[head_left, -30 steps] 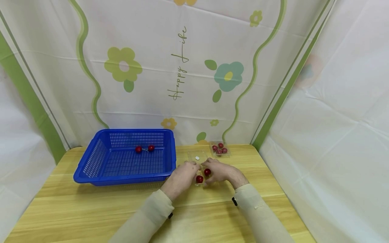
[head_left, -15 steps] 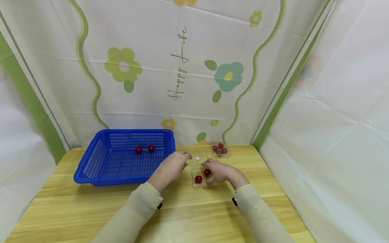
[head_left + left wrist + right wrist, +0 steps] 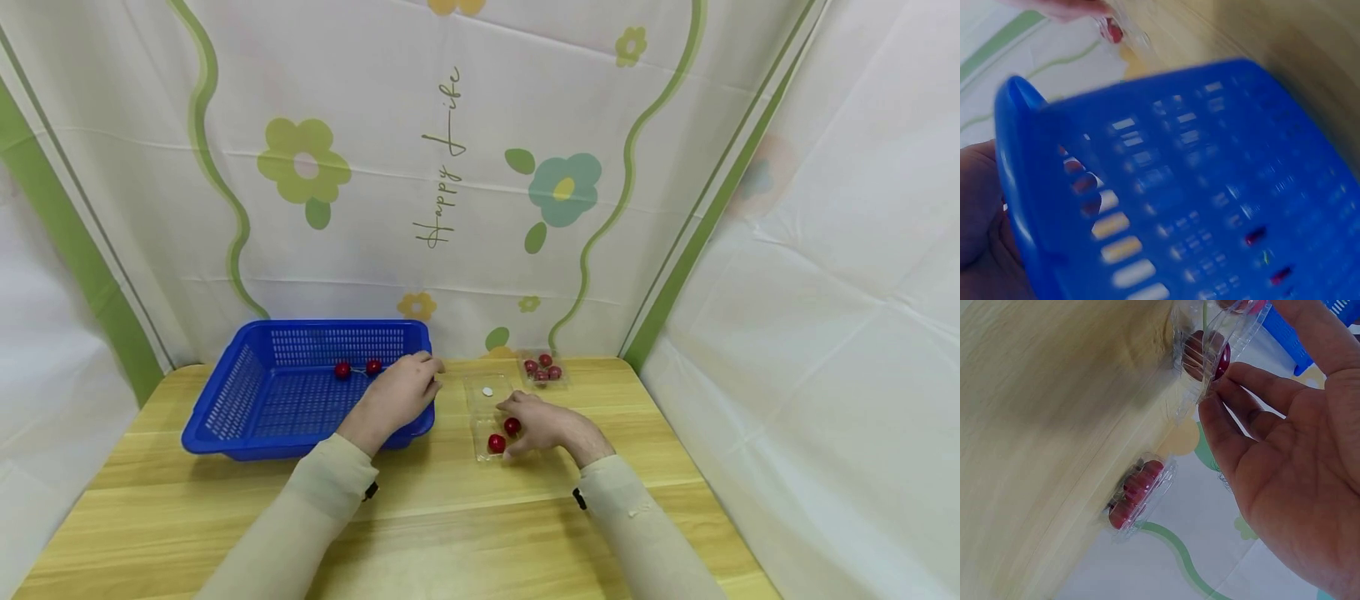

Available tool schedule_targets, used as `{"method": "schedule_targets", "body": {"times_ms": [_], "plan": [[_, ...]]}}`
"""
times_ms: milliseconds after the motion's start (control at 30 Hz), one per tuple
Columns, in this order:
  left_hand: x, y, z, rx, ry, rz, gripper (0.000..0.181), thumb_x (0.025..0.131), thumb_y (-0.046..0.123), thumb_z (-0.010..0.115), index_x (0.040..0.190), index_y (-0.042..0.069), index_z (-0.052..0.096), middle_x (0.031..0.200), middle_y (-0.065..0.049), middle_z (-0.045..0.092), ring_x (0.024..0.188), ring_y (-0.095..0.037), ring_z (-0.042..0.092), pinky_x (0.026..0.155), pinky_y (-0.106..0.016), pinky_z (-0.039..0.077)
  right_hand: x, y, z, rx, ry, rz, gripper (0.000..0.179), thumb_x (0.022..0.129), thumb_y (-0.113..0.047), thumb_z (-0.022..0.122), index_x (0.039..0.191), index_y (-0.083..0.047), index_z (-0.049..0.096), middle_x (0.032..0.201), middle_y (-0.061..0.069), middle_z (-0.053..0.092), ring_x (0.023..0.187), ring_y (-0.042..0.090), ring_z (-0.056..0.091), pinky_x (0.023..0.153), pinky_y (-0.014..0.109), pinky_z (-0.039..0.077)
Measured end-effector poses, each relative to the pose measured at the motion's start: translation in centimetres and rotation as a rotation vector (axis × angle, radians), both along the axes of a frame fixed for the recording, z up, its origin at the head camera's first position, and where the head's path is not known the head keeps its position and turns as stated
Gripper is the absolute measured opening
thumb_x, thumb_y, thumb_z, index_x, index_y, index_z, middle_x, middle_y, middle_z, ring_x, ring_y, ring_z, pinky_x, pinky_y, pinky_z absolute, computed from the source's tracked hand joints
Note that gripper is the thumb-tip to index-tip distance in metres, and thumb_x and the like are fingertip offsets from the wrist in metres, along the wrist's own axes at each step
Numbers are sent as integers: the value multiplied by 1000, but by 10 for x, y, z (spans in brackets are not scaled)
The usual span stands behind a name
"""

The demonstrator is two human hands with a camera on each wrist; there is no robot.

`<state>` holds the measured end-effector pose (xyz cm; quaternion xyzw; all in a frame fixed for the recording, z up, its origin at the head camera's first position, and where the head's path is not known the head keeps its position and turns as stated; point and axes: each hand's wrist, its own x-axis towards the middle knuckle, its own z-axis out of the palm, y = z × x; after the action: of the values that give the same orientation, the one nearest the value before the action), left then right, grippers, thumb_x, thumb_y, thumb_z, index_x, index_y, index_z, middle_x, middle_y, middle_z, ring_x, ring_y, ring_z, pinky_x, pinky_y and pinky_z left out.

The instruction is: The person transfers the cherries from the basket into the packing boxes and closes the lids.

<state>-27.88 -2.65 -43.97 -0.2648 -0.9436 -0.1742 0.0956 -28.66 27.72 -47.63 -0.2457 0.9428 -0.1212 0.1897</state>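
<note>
A clear plastic box (image 3: 481, 427) lies on the table with its lid folded back. Two red cherries (image 3: 497, 443) sit in its base. At the right side of the box, my right hand (image 3: 543, 421) holds it with thumb and fingertips; in the right wrist view the fingertips (image 3: 1213, 403) are against its clear edge. My left hand (image 3: 393, 396) hovers by the right rim of the blue basket (image 3: 300, 451), its fingers loosely bent and nothing seen in them. Two cherries (image 3: 342, 370) joined by stems lie inside the basket. The basket wall partly hides the left fingers in the left wrist view.
Behind the box, near the curtain, stands a second clear box (image 3: 543, 367) with several cherries in it. A white round sticker (image 3: 487, 392) marks the open lid. The printed curtain (image 3: 480, 275) hangs along the table's back edge.
My left hand has left the open box and moved left to the basket's right rim. A cherry at the front of the box has shifted slightly right. My right hand stays at the box.
</note>
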Motion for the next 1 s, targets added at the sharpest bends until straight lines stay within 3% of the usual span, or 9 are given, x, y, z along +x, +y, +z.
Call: {"method": "schedule_targets", "body": {"times_ms": [533,800,1000], "plan": [[-23,-46,-3,-87,-22,108,39,117,18,72,147,-7,73,149,-29,77,141,-47,75,123,-61,63,0,1,1,-1,-7,-7,94,96,-35,100,172,-1,55,176,26,52,165,48,52,137,63,49],[-31,-65,-7,-105,-100,189,45,118,20,71,152,-8,69,157,-33,71,146,-51,71,125,-65,60,-1,2,-1,-2,-18,-17,95,96,-35,100,172,-1,55,181,27,47,169,49,48,139,64,47],[-33,-76,-8,-110,-172,217,52,119,23,69,158,-10,63,165,-38,62,154,-57,63,130,-69,54,-2,1,-1,2,-11,-3,94,96,-35,100,172,-1,55,177,25,52,167,47,51,139,62,48]]}}
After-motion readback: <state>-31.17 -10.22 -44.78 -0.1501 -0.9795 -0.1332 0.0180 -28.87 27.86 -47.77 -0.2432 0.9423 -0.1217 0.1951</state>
